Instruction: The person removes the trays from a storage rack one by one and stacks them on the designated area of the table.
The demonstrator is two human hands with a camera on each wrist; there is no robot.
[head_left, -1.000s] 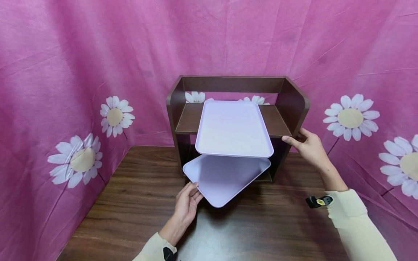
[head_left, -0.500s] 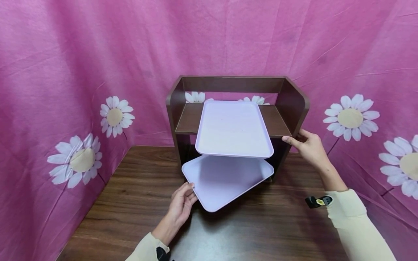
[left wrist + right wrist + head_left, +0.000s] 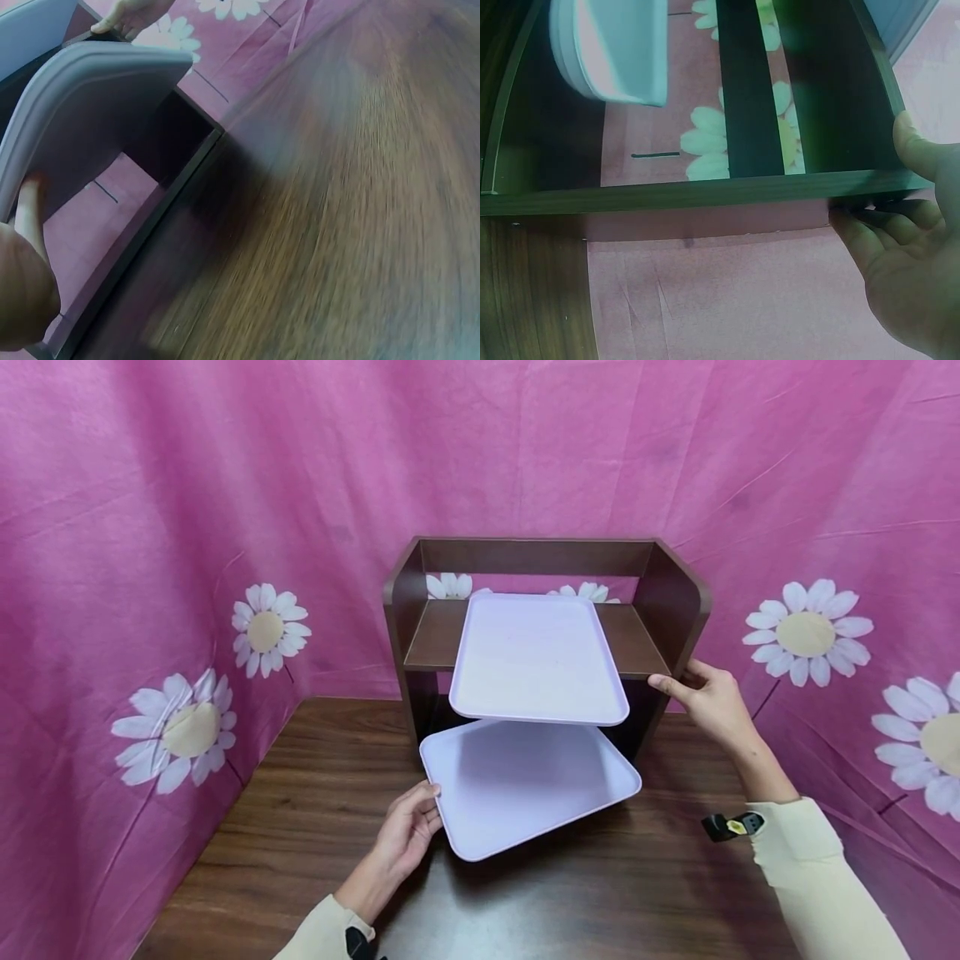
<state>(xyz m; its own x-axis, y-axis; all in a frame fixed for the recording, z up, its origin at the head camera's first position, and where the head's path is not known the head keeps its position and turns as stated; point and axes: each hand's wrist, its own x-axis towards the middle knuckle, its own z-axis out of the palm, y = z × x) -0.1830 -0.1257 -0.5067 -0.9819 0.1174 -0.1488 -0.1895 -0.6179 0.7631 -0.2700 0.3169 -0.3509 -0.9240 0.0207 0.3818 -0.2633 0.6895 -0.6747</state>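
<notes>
My left hand [image 3: 408,831] pinches the left edge of a pale lilac rectangular tray [image 3: 517,802], thumb on its rim and fingers beneath. This tray sits turned at an angle at the front of the lower compartment, its back part hidden under an upper tray. In the left wrist view, a finger of the left hand [image 3: 26,277] reaches the tray's underside [image 3: 97,105]. The similar upper tray [image 3: 538,656] lies on the top shelf and juts over its front edge. My right hand [image 3: 712,702] grips the right side panel of the brown two-tier shelf [image 3: 675,618], thumb at the front, fingers outside.
The shelf stands on a dark wood-grain table [image 3: 300,827], against a pink curtain [image 3: 337,468] printed with white daisies. The curtain also hangs along the left and right sides. Bare tabletop shows in front of the shelf and to its left.
My left hand has moved left and toward me. The lower tray has swung round and slid forward, its right corner coming out past the shelf front. The right hand stays put.
</notes>
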